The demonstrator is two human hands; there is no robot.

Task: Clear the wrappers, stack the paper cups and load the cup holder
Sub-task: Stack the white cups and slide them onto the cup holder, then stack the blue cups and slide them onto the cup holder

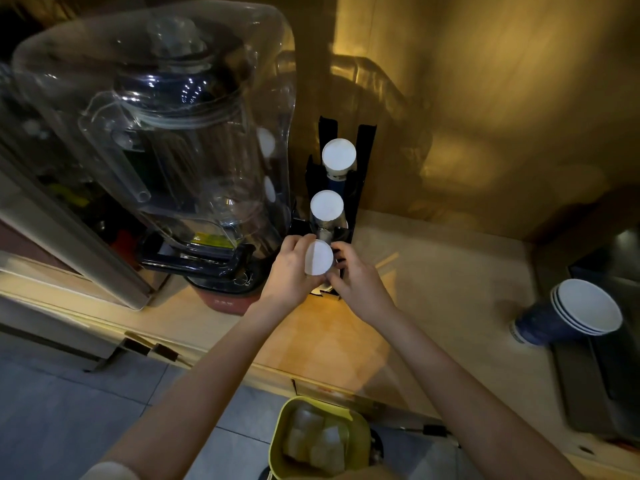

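1. Hands first: my left hand and right hand are both closed around one inverted stack of paper cups, its white base facing me, at the front slot of the black cup holder.
2. Left fingers wrap the stack from the left side; right fingers pinch it from the right, lower down. Both grips are clamped on that same stack.
3. I count three white cup bases in the holder's line: the rear stack, the middle stack, and the one I hold in front. How many cups each stack contains I cannot tell.
4. The holder stands on the pale counter against the back wall, just beside a large blender under a clear cover.
5. Well off to the right, a separate nest of blue cups lies tilted, open mouths toward me; I make out about three rims.
6. Below the counter edge, a yellow-green bin holds crumpled clear wrappers; their count is unclear.
7. One bin, one holder, one blender, four cup stacks in all.
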